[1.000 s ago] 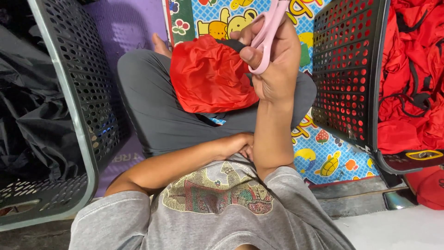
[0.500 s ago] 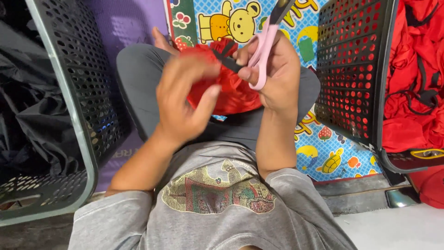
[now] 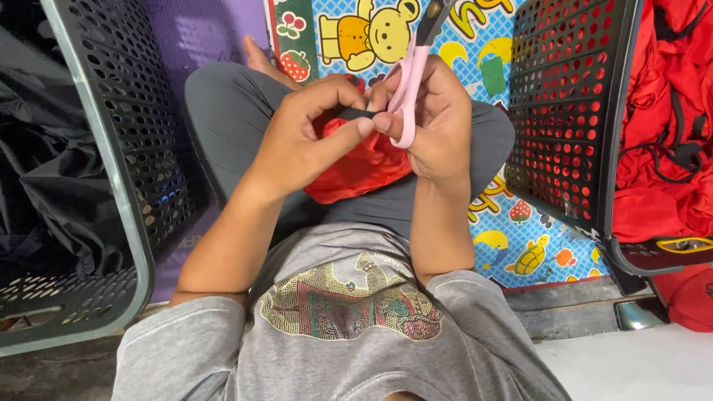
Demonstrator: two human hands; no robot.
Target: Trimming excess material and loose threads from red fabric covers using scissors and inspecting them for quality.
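- Red fabric pouch (image 3: 356, 167) sits at the centre of the head view, on the person's grey-trousered lap, partly behind both hands.
- Left hand (image 3: 301, 141) has its fingers (image 3: 355, 128) pinched closed on a small black strap (image 3: 360, 113) at the pouch's top.
- Right hand (image 3: 438, 122) is closed around pink-handled scissors (image 3: 410, 89), blades pointing to the frame's top edge.
- Colourful cartoon floor mat (image 3: 520, 245) lies under the legs, with purple matting (image 3: 215, 30) at upper left.
- Black perforated basket (image 3: 126, 148) of dark cloth stands left; another basket (image 3: 572, 111) of red cloth (image 3: 668, 111) stands right.
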